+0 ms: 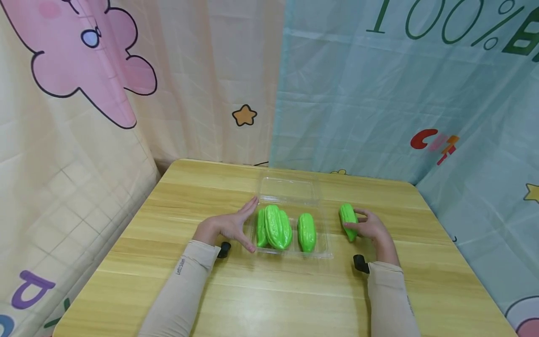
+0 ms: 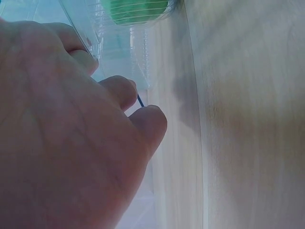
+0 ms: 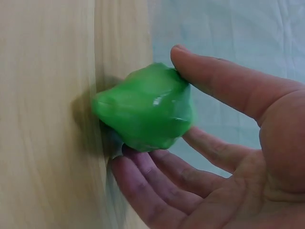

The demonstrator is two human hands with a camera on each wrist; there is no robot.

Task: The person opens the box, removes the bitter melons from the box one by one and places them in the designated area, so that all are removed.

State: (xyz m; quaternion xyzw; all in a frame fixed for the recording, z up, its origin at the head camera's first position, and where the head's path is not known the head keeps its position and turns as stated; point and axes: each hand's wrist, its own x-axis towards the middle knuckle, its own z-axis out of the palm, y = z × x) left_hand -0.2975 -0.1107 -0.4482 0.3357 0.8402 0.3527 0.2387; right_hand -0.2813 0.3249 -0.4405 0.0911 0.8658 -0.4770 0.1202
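Observation:
A bright green ribbed fruit [image 1: 347, 220], pointed at one end, is pinched between the thumb and fingers of my right hand [image 1: 370, 229]. In the right wrist view the same fruit [image 3: 145, 107] is close over the wood, thumb on one side and fingers on the other. My left hand [image 1: 229, 226] spreads its thumb and fingers along the left side of a clear plastic box [image 1: 324, 248]. Inside lie several similar fruits, grouped at the left, and one separate fruit [image 1: 307, 232] toward the right. In the left wrist view, fingertips [image 2: 126, 90] are right at the box's edge.
The box's clear lid [image 1: 288, 188] lies folded back behind it. Everything stands on a light wooden table [image 1: 269, 299]. Printed curtains [image 1: 219, 84] hang behind and at both sides of the table.

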